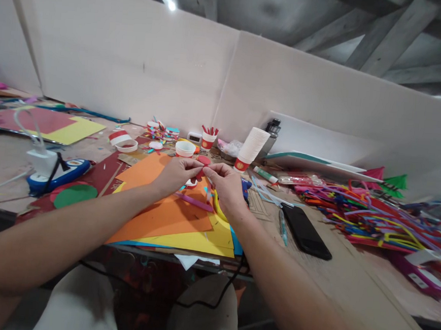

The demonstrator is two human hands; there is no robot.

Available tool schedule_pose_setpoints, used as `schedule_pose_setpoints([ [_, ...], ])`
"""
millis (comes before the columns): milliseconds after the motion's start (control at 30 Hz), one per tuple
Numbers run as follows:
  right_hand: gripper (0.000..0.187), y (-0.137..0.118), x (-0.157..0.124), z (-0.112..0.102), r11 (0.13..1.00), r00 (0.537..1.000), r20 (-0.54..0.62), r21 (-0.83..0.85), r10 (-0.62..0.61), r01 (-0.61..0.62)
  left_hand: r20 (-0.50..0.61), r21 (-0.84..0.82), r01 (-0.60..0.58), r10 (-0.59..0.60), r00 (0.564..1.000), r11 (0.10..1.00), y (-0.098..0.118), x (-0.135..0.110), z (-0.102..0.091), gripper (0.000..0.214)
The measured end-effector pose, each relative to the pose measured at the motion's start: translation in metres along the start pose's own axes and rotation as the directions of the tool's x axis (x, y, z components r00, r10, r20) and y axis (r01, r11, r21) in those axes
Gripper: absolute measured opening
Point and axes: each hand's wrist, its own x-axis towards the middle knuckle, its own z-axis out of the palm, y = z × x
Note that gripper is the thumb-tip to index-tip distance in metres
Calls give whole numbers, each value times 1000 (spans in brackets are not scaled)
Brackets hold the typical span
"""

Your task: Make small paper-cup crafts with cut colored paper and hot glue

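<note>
Both my hands meet over the stacked coloured paper, pinching a small red paper piece (204,160) between their fingertips. My left hand (177,176) closes on its left side, and my right hand (224,183) on its right. The fingers partly cover the piece, so its full shape is hidden. Below them lie orange paper (154,228) and yellow paper (195,243). A purple strip (196,202) and a curved yellow strip (219,208) rest under my right hand. A white paper cup (185,149) stands just beyond my left hand.
A tall stack of paper cups (253,146) stands behind my right hand. To the right lie a black phone (307,233), a pen (283,227), a glue stick (265,175) and a heap of pipe cleaners (377,213). A blue power strip (57,177) sits left.
</note>
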Motion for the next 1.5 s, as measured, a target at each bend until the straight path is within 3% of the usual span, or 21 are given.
schedule_pose_setpoints([
  [300,23,-1,2,-3,993,995,34,72,91,-93,8,51,-31,31,999,998,5,1,-1,14],
  [600,25,0,2,-3,998,998,34,27,57,-58,46,0,-4,4,999,1000,1,4,-3,11],
  [1200,22,0,0,-2,998,998,12,29,60,-61,22,320,-264,272,962,910,-1,-1,-3,15],
  [1500,21,0,1,-2,998,998,-14,8,57,-57,90,290,-260,244,966,921,-7,3,-5,20],
])
